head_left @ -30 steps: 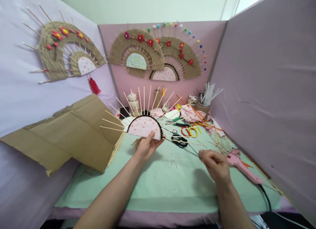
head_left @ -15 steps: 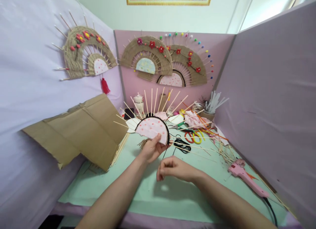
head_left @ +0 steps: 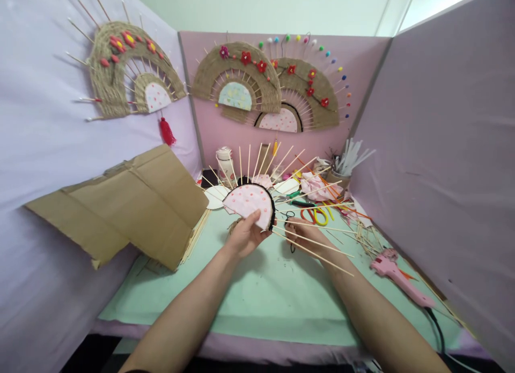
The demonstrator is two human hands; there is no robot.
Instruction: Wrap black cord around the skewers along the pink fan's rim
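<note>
The left hand point(head_left: 243, 236) pinched the fan point(head_left: 250, 200) by its pink card base, upright above the bench point(head_left: 265, 298). The right hand point(head_left: 306, 234) lay behind the skewers point(head_left: 311, 243), its grip hidden. Light and brittle, the fan seemed best gripped at the card.

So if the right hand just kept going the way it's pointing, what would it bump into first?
Probably the black cord lying just beyond the right hand, behind the fan's skewers; the scissors lie farther on. Depth is hard to judge.
</note>
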